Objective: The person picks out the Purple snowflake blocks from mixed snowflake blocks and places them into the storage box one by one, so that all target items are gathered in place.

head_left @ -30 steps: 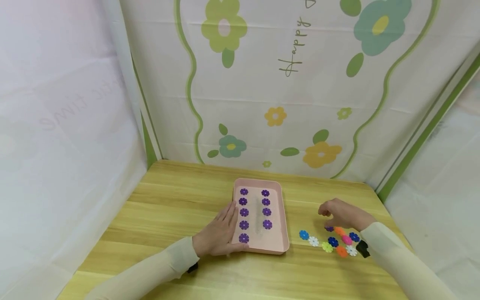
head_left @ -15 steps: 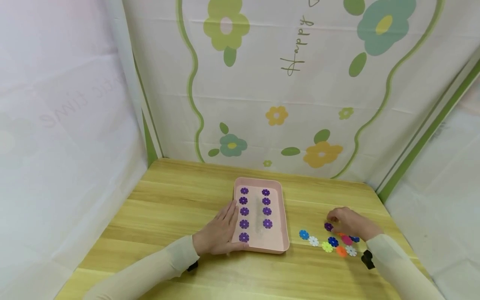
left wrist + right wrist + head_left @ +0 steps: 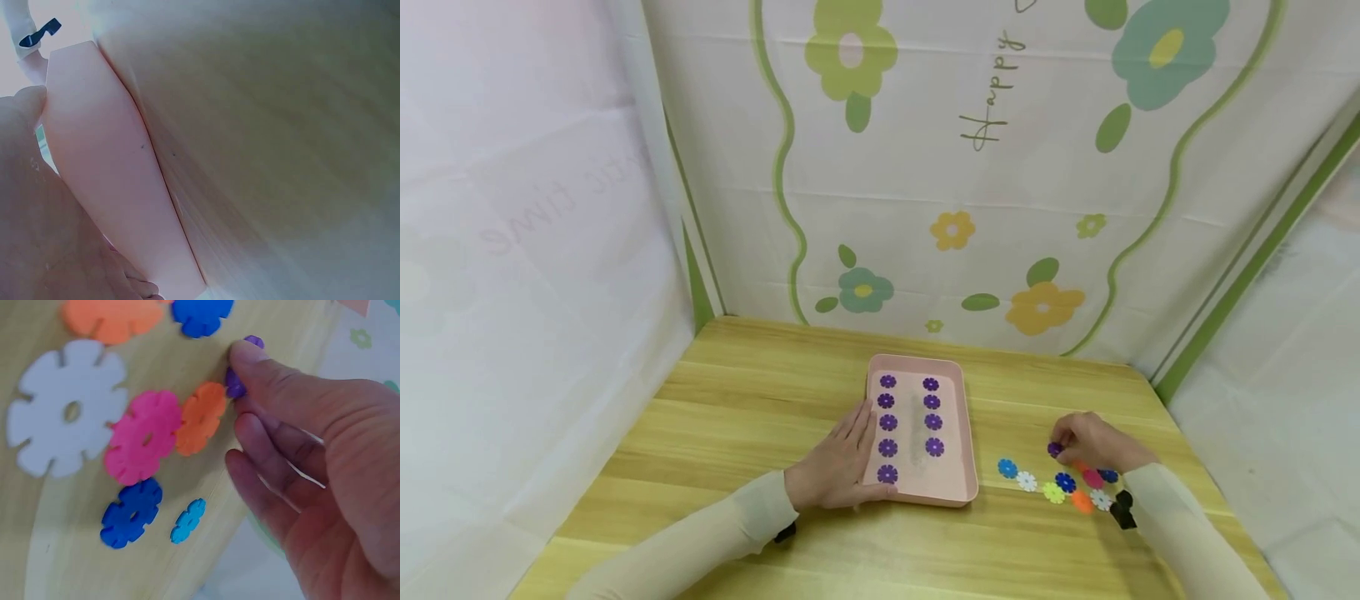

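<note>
My right hand [image 3: 1097, 443] pinches a purple snowflake-shaped plastic disc [image 3: 1055, 450] between thumb and fingertips, just behind the loose discs on the table. In the right wrist view the thumb covers part of this purple disc [image 3: 235, 382]. A shallow pink tray [image 3: 951, 479] lies in front of me, holding purple discs in two columns, the left one longer than the right. My left hand [image 3: 835, 467] rests along the tray's left side with straight fingers, its thumb over the near left corner. The left wrist view shows that hand against the tray's outer wall [image 3: 106, 150].
Several notched discs lie right of the tray: light blue [image 3: 1007, 468], white [image 3: 1026, 481], yellow [image 3: 1054, 492], dark blue [image 3: 1065, 482], orange [image 3: 1082, 501] and pink [image 3: 1093, 478]. A flowered cloth [image 3: 910, 167] hangs behind the wooden table [image 3: 760, 400].
My right hand has come down to the purple disc beside the coloured ones and now pinches it. The left hand and the tray have stayed in place.
</note>
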The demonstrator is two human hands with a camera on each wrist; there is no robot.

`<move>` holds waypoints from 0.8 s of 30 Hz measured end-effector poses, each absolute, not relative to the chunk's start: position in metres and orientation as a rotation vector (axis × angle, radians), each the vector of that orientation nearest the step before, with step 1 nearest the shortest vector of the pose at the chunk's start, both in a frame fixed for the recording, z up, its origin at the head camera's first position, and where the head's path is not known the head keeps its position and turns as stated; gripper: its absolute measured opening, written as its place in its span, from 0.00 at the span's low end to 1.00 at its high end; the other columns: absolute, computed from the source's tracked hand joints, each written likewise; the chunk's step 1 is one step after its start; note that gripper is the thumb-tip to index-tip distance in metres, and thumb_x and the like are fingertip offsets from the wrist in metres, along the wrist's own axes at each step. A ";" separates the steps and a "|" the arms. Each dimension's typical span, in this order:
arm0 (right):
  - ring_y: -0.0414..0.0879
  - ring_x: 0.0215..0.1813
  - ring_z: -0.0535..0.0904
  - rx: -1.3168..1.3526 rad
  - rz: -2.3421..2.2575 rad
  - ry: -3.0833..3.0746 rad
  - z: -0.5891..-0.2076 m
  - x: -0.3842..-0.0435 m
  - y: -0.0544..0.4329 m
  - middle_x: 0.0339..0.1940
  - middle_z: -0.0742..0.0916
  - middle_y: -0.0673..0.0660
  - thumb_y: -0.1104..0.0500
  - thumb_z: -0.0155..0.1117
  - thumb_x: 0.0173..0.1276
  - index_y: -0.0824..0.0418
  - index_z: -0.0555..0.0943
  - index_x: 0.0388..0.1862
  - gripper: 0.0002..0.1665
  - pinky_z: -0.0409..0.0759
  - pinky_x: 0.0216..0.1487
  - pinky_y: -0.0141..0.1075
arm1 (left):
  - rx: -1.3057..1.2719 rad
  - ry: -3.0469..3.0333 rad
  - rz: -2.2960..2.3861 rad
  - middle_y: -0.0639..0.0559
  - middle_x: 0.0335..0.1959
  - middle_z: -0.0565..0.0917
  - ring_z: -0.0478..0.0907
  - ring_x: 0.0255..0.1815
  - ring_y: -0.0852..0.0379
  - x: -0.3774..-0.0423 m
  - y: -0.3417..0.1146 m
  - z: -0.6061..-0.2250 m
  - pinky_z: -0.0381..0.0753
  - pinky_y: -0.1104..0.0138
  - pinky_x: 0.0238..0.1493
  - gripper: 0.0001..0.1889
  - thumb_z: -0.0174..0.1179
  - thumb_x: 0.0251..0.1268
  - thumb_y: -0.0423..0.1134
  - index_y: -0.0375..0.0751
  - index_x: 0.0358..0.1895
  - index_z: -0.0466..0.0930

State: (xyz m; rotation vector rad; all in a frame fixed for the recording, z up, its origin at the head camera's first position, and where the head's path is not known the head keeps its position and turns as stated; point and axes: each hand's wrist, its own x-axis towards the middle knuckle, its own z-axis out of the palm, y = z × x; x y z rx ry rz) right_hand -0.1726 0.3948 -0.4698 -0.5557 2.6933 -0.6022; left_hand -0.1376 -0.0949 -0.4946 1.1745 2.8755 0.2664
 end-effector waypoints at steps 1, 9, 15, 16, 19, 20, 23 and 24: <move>0.37 0.36 0.83 -0.531 -0.609 2.688 -0.470 -0.174 0.395 0.39 0.90 0.52 0.65 0.77 0.66 0.61 0.87 0.44 0.10 0.85 0.36 0.31 | 1.173 2.875 0.267 0.24 0.85 0.43 0.42 0.88 0.32 -0.137 -0.095 -0.494 0.53 0.48 0.87 0.60 0.42 0.74 0.78 0.21 0.82 0.46; 0.45 0.35 0.84 -0.403 -0.699 2.649 -0.468 -0.177 0.397 0.36 0.89 0.54 0.67 0.76 0.66 0.62 0.83 0.38 0.08 0.85 0.34 0.34 | 1.139 2.850 0.297 0.25 0.86 0.42 0.41 0.89 0.32 -0.135 -0.094 -0.496 0.53 0.48 0.88 0.61 0.42 0.73 0.78 0.22 0.83 0.45; 0.40 0.29 0.80 -0.528 -0.710 2.628 -0.454 -0.179 0.392 0.32 0.89 0.55 0.68 0.66 0.75 0.62 0.85 0.36 0.06 0.81 0.29 0.32 | 1.156 2.862 0.283 0.24 0.86 0.43 0.41 0.89 0.32 -0.136 -0.094 -0.496 0.54 0.48 0.88 0.59 0.44 0.74 0.76 0.21 0.82 0.46; 0.38 0.28 0.78 -0.553 -0.696 2.631 -0.452 -0.180 0.390 0.32 0.89 0.54 0.68 0.65 0.76 0.61 0.86 0.35 0.07 0.80 0.29 0.31 | 1.159 2.865 0.278 0.24 0.85 0.43 0.42 0.89 0.32 -0.136 -0.094 -0.496 0.54 0.48 0.88 0.59 0.44 0.74 0.76 0.21 0.82 0.46; 0.34 0.27 0.74 -0.635 -0.634 2.650 -0.447 -0.185 0.382 0.30 0.88 0.50 0.64 0.64 0.78 0.58 0.86 0.34 0.10 0.77 0.29 0.29 | 1.150 2.864 0.287 0.24 0.86 0.42 0.41 0.89 0.32 -0.137 -0.094 -0.497 0.53 0.48 0.88 0.60 0.44 0.73 0.77 0.22 0.83 0.45; 0.33 0.27 0.74 -0.658 -0.617 2.655 -0.446 -0.186 0.378 0.30 0.88 0.49 0.63 0.64 0.78 0.57 0.87 0.34 0.10 0.77 0.30 0.29 | 1.143 2.861 0.293 0.24 0.86 0.42 0.41 0.89 0.32 -0.138 -0.094 -0.497 0.53 0.48 0.88 0.60 0.45 0.73 0.77 0.22 0.83 0.45; 0.32 0.29 0.74 -0.748 -0.589 2.656 -0.442 -0.189 0.364 0.29 0.87 0.47 0.61 0.65 0.78 0.55 0.87 0.33 0.10 0.77 0.33 0.28 | 1.128 2.853 0.307 0.25 0.86 0.41 0.40 0.89 0.33 -0.138 -0.094 -0.497 0.52 0.48 0.88 0.60 0.45 0.73 0.77 0.23 0.83 0.44; 0.32 0.29 0.74 -0.769 -0.593 2.648 -0.441 -0.189 0.358 0.29 0.87 0.48 0.62 0.65 0.78 0.55 0.87 0.33 0.11 0.77 0.33 0.28 | 1.128 2.853 0.303 0.25 0.86 0.41 0.40 0.89 0.33 -0.138 -0.094 -0.496 0.52 0.48 0.88 0.61 0.44 0.73 0.78 0.23 0.83 0.44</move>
